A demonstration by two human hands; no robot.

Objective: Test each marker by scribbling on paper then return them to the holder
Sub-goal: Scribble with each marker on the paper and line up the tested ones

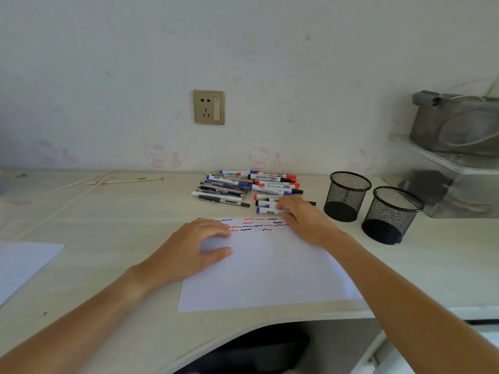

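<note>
A white sheet of paper (267, 271) lies on the desk, with red, blue and black scribbles (253, 225) along its far edge. My left hand (194, 247) rests on the paper's left part with fingers relaxed, holding nothing. My right hand (305, 217) reaches over the paper's far right corner, its fingers curled round a blue-capped marker (266, 211). Behind lie a pile of several markers and pens (248, 187). Two black mesh holders stand to the right, one farther (347, 195) and one nearer (391, 214); both look empty.
A second sheet (21, 263) lies at the left edge of the desk. Thin sticks (124, 180) lie at the back left. A clear shelf with a grey object (456, 125) stands at the right. A wall socket (208, 107) sits above the desk.
</note>
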